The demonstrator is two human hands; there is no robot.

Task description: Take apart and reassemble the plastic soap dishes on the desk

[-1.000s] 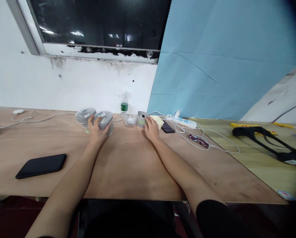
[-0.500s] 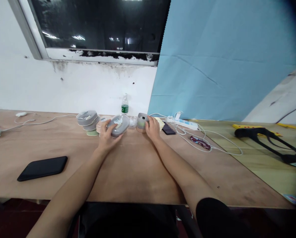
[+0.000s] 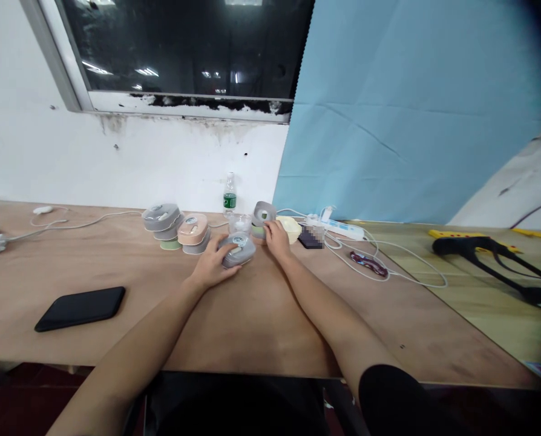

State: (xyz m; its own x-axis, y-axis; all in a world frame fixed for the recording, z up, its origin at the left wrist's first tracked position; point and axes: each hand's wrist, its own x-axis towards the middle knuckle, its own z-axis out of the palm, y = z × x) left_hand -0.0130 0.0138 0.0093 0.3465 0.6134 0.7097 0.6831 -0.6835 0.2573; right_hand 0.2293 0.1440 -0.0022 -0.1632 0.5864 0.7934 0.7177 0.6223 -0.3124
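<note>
My left hand (image 3: 212,264) is closed around a grey lidded food container (image 3: 240,251), fingers over its lid, in the middle of the table. My right hand (image 3: 278,237) grips the right side of a stack of open containers (image 3: 262,214); a grey one is on top, tilted, with green and pinkish ones below. Clear plastic pieces (image 3: 239,223) lie behind the held container. A pale yellow container (image 3: 290,227) is just right of my right hand. Leftward stand a pink lidded container (image 3: 193,227) on a grey one and a grey lidded container (image 3: 161,213) atop others, green lowest.
A bottle with a green label (image 3: 229,195) stands by the wall. A black phone-like slab (image 3: 80,307) lies at the front left. To the right are a white power strip (image 3: 343,229), loose cables, a dark red object (image 3: 368,263) and a black strap-like frame (image 3: 483,257).
My left hand has carried the grey lidded container right and nearer me, uncovering the pink container. The top grey container at my right hand has tipped, showing more of the green one.
</note>
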